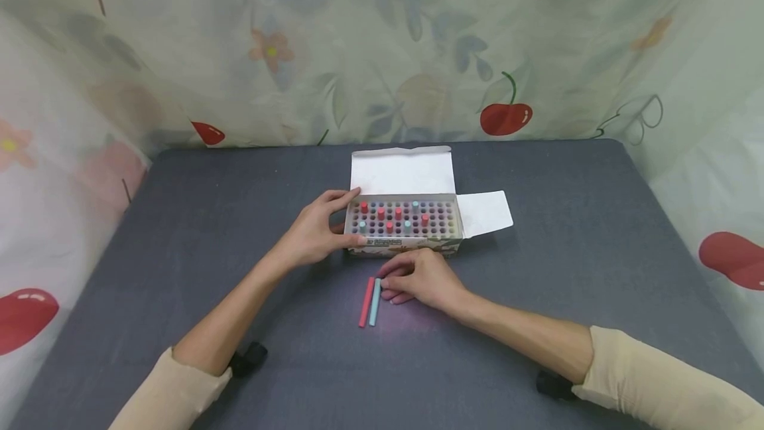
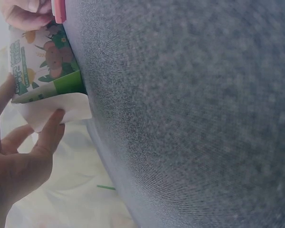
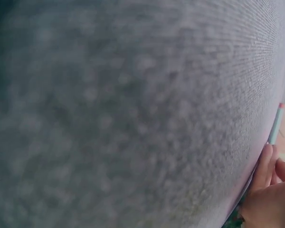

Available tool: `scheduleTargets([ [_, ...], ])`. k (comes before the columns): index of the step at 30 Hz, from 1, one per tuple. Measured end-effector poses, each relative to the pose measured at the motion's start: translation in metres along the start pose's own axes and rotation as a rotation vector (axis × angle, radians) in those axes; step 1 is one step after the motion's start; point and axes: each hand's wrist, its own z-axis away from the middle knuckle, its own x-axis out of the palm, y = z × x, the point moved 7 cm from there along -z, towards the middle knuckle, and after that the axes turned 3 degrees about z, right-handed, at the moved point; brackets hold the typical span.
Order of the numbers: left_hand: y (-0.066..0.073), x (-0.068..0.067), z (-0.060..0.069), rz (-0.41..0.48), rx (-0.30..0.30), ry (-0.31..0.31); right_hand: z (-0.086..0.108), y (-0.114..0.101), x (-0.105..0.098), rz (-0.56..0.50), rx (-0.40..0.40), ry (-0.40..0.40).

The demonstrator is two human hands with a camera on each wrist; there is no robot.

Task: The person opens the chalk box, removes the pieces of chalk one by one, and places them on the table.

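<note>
My left hand (image 1: 313,231) grips the left end of an open box (image 1: 402,244), thumb at the front corner and fingers at the side and back. Red and light blue sticks stand upright in some of the box's holes. In front of it, a red stick (image 1: 367,302) and a light blue stick (image 1: 375,302) lie side by side on the table. My right hand (image 1: 424,279) is beside the blue stick, fingertips at its upper end. In the right wrist view, the fingers of that hand (image 3: 270,190) meet the blue stick (image 3: 275,126) without visibly curling round it.
The box's white lid (image 1: 402,171) stands raised at the back, and a white side flap (image 1: 485,213) sticks out to the right. A dark grey cloth covers the table (image 1: 286,363). Behind the table hangs a patterned curtain (image 1: 370,38).
</note>
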Motion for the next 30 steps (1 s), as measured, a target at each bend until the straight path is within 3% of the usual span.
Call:
scheduleTargets([
  [11, 0.000, 0.001, 0.001, 0.002, -0.004, 0.007, 0.007, -0.027, -0.014, 0.129, -0.179, -0.018],
  [19, 0.000, 0.002, 0.001, 0.009, -0.013, 0.004, 0.014, -0.048, -0.029, 0.191, -0.249, 0.011],
  [30, 0.002, 0.001, 0.003, -0.001, -0.016, -0.001, 0.019, -0.074, -0.063, 0.269, -0.348, 0.137],
])
